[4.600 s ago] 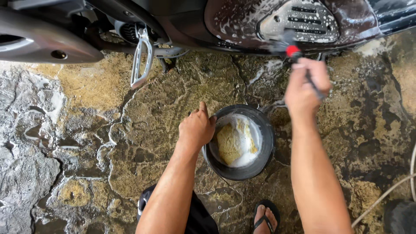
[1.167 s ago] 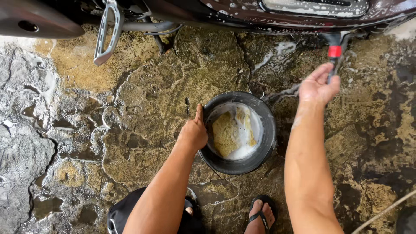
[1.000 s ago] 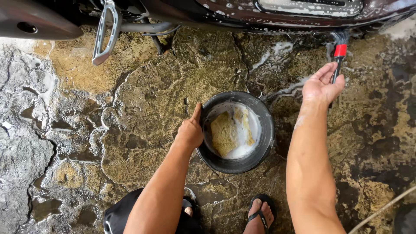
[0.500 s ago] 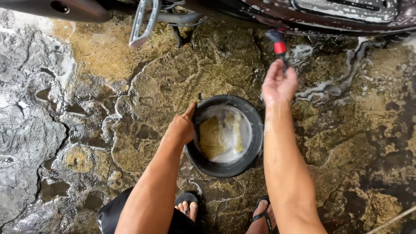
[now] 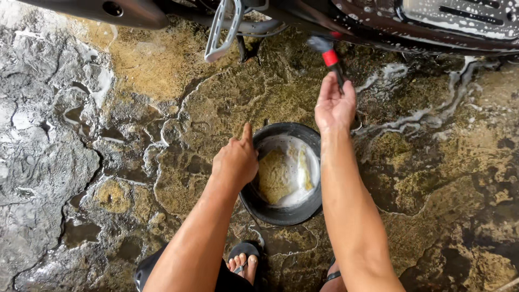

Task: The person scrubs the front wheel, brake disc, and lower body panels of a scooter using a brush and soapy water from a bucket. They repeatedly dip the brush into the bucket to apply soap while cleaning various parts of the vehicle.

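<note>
My right hand grips a detailing brush with a red band and dark bristles, its tip held against the soapy underside of a dark scooter. My left hand rests on the left rim of a black bucket on the ground between my arms. Inside the bucket are white suds and a yellow sponge.
The ground is wet, cracked stone with foam streaks at the upper right. A metal footpeg folds down from the scooter and a grey exhaust sits at the upper left. My sandalled foot is at the bottom.
My right hand has carried the brush leftward along the scooter's lower edge, from its right part toward the footpeg. My left hand has stayed on the bucket's rim.
</note>
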